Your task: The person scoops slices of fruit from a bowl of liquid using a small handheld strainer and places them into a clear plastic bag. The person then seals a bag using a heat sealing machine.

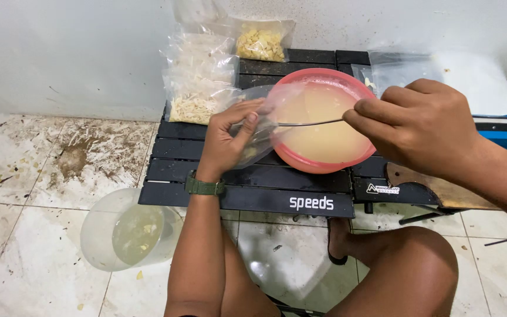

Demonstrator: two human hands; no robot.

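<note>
One red bowl [323,164] of pale liquid is set on the black slatted table [247,196]. A clear plastic bag [262,120] is pinched open by the left hand [230,138] at the bowl's left rim; a thin metal utensil [309,123], its tip hidden, is gripped by the right hand [421,126]. Four filled bags [203,76] are stacked at the far left; one cloudy tub [130,232] is seen on the floor.

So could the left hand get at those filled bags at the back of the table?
Probably yes: the filled bags lie just beyond the left hand with nothing between, though that hand now pinches an open clear bag.
</note>
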